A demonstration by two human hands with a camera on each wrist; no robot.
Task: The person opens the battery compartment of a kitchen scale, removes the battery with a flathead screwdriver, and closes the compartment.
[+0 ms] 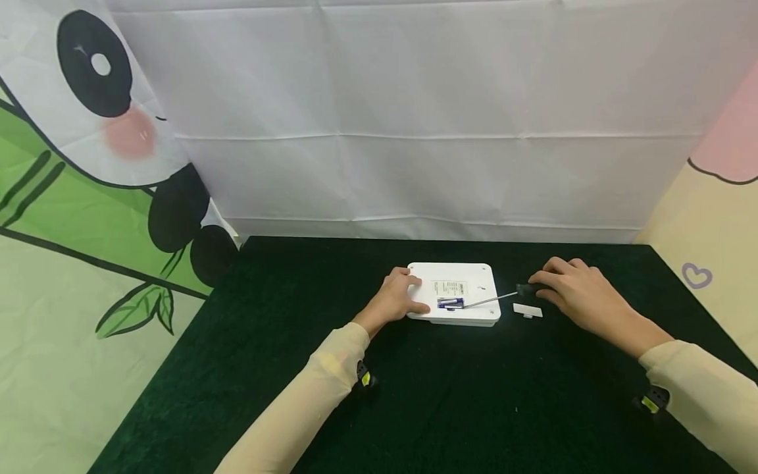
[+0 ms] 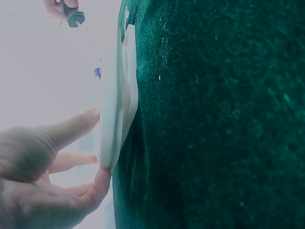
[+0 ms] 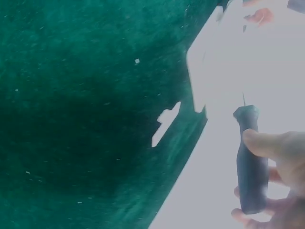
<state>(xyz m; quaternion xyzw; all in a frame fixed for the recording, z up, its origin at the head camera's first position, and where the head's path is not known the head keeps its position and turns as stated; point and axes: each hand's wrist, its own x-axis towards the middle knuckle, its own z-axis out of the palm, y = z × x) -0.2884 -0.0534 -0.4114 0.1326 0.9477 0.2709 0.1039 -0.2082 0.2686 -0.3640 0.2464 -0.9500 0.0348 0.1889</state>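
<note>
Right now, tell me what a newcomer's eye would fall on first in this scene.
Probably the large cartoon face with its black-patched eye, at the upper left of the head view. Next comes the white device, bright against the dark green cloth, its left edge held by the left grip. Then the screwdriver in the right grip, angled in from the right toward the open battery compartment.

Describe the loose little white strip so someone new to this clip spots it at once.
On the dark green cloth, find the flat white device. In the head view, just right of it and below the screwdriver, lies a small white strip. Unlike the bigger device, it is narrow, with a little tab on its near edge.
</note>
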